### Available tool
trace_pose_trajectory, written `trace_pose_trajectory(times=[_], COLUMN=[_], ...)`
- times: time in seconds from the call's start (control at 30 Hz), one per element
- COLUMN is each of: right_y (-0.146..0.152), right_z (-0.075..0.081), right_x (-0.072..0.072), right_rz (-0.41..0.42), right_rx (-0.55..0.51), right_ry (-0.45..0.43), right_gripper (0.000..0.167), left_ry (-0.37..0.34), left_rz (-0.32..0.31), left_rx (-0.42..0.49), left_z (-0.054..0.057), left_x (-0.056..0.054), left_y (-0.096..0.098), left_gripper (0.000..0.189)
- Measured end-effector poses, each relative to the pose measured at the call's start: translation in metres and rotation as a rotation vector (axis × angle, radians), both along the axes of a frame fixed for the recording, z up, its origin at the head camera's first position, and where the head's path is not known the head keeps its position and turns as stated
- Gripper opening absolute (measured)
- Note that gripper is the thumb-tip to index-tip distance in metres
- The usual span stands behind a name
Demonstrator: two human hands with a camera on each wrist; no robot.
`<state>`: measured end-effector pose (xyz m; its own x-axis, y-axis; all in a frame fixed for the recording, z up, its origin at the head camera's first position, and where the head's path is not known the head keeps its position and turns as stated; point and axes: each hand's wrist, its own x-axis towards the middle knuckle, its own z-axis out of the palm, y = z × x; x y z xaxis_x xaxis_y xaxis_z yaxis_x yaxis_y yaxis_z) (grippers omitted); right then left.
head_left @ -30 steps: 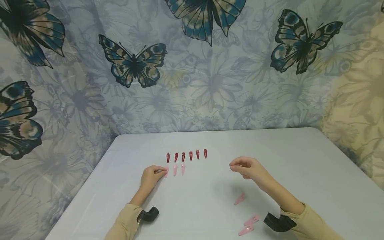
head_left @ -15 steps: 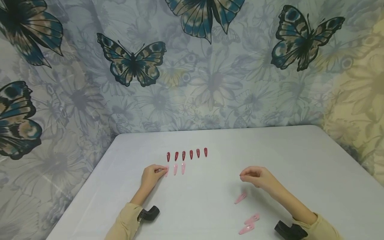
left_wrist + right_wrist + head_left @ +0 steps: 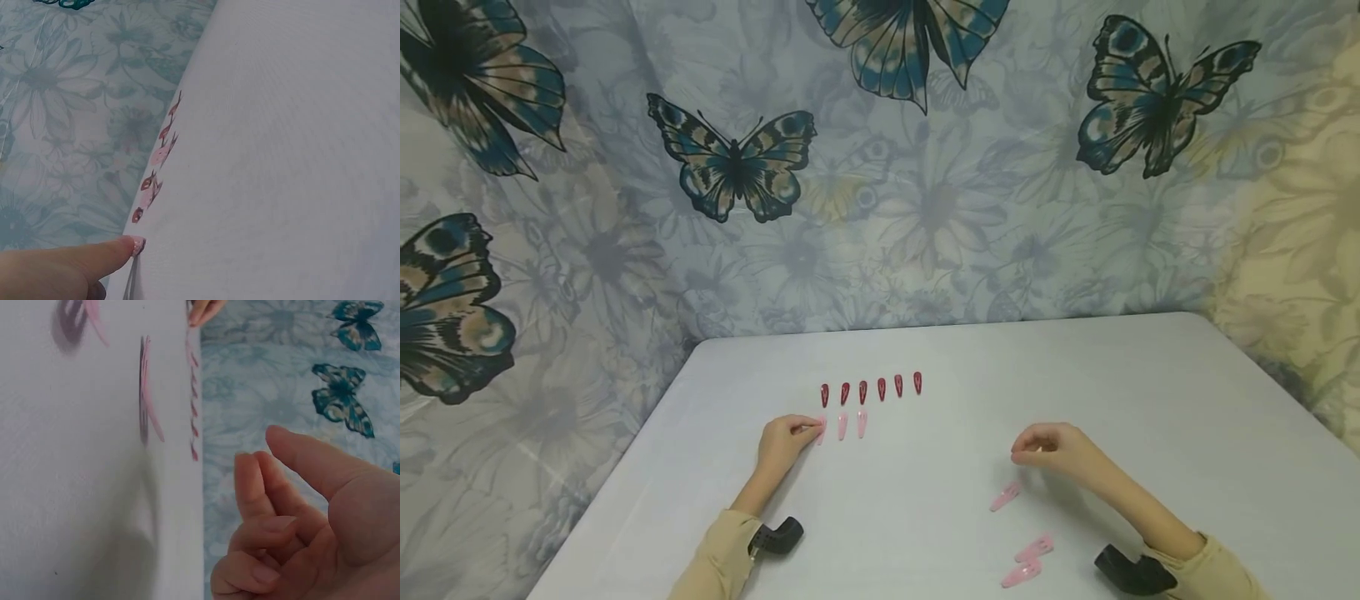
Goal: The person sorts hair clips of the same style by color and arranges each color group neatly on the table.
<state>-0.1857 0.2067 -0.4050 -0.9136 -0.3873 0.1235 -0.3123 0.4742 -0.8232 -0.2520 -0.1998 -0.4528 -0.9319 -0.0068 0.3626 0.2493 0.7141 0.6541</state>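
A pink snap hair clip (image 3: 821, 435) lies at the left end of a short row on the white table, its upper part between the thumb and index finger of my left hand (image 3: 781, 443). In the left wrist view the index fingertip is right on the clip (image 3: 138, 246). Two more pink clips (image 3: 842, 426) lie to its right. Behind runs a row of several dark red clips (image 3: 862, 392). My right hand (image 3: 1060, 450) hovers empty, fingers loosely bent and thumb apart from the index finger, just above a loose pink clip (image 3: 1004, 497).
Nearer the front edge, two pink clips (image 3: 1022, 573) lie close together, below the right hand. Each wrist wears a black camera mount (image 3: 778, 535). A butterfly-patterned wall covering (image 3: 936, 208) rises behind the table's (image 3: 1075, 350) back edge.
My right hand has moved right and toward the front, down over the loose pink clip. The left hand stays at its clip, and the clips keep their places.
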Motion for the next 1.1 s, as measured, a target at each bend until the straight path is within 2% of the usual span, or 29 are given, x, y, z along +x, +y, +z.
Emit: trace_pose_trajectory(times=[0.13,0.23,0.33,0.43,0.83,1.1], right_y=[-0.005,-0.011,-0.014,-0.016,-0.018,-0.017], right_z=[-0.009,-0.013,-0.013,-0.011,-0.013,-0.014], right_x=[0.0,0.004,0.008,0.012,0.012,0.012], right_rz=[0.03,0.022,0.02,0.043,0.096,0.109], right_rx=[0.105,0.155,0.199,0.23,0.239,0.232], right_ry=[0.036,0.004,-0.013,0.006,0.058,0.041], right_gripper=[0.013,0.023,0.03,0.029,0.017,0.015], left_ry=[0.008,0.01,0.001,-0.004,-0.014,-0.016], left_rz=[-0.001,-0.002,-0.008,-0.014,-0.014,-0.014], left_rx=[0.003,0.007,0.016,0.026,0.041,0.033], left_z=[-0.001,0.001,0.002,0.002,0.001,0.001], left_x=[0.001,0.002,0.003,0.002,0.001,0.001], left_y=[0.0,0.0,0.0,0.0,-0.001,-0.001], left_gripper=[0.013,0.012,0.012,0.012,0.012,0.014])
